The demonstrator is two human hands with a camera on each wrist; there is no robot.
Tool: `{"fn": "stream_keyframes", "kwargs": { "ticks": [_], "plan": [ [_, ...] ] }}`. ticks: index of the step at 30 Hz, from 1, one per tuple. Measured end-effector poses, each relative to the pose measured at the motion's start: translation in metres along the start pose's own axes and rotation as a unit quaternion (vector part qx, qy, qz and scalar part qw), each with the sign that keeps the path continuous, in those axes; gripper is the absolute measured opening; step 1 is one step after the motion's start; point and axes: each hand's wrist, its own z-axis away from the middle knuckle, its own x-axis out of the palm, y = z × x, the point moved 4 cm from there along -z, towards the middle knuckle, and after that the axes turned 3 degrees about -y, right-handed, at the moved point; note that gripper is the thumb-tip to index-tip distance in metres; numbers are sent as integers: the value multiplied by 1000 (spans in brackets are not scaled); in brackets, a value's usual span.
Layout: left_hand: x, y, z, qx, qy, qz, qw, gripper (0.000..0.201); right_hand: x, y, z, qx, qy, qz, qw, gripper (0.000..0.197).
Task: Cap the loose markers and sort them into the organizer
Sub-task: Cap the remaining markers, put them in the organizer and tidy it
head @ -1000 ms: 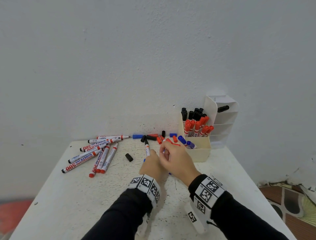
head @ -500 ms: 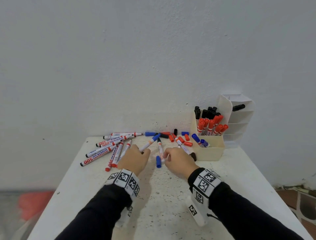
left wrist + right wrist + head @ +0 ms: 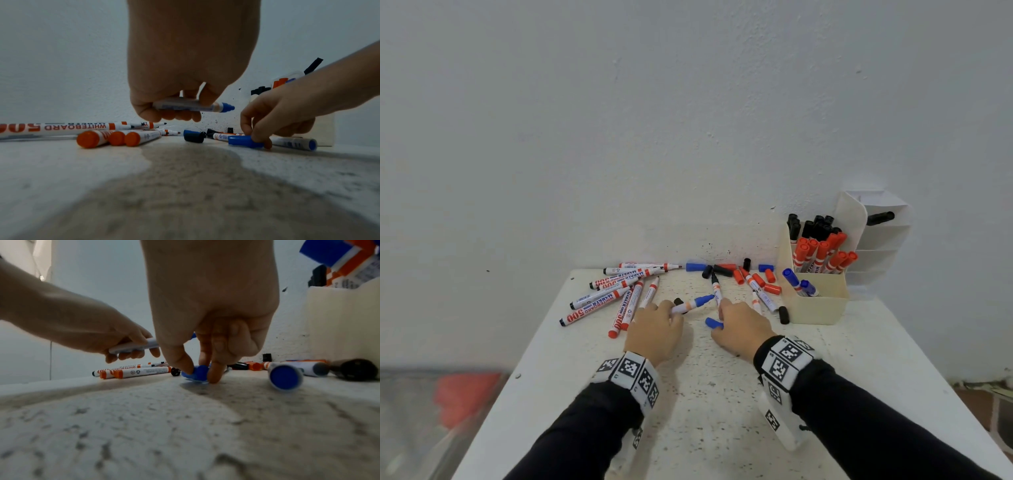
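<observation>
My left hand (image 3: 671, 313) grips an uncapped blue marker (image 3: 690, 306) a little above the white table (image 3: 722, 411), its blue tip pointing right. In the left wrist view the fingers curl round the marker's barrel (image 3: 193, 106). Just to its right, my right hand (image 3: 722, 318) pinches a loose blue cap (image 3: 714, 322) lying on the table, thumb and fingertips on either side of the cap (image 3: 197, 372). The cream organizer (image 3: 822, 308) stands at the right and holds black, red and blue capped markers.
Several uncapped red-banded markers (image 3: 619, 291) lie fanned out left of my hands. Loose red, blue and black caps (image 3: 726, 269) and a few markers are scattered along the wall. A blue-ended marker (image 3: 284, 377) lies right of my right hand. A white tiered rack (image 3: 880, 240) stands behind the organizer.
My right hand has closed its fingers on the blue cap that lay loose beside it. My left hand keeps the blue marker, now turned flatter and pointing right.
</observation>
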Motion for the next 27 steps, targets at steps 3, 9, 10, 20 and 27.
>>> {"fn": "stream_keyframes", "kwargs": {
  "ticks": [3,9,10,20,27],
  "plan": [
    [6,-1,-4,-8,2,-3,1000,42,-1,4,3,-4,1,-9,1000,43],
    [9,1,-6,-9,-5,-2,1000,40,-3,10,1,3,20,22,1000,31],
    [9,2,-5,-7,-5,1,1000,40,-2,10,1,-2,13,40,999,32],
    [12,-1,-7,-3,0,-15,1000,37,-11,17,-2,-17,96,-122,988,39],
    [11,-1,-6,2,-1,-10,1000,36,-17,19,-6,-21,195,-312,930,23]
  ]
}}
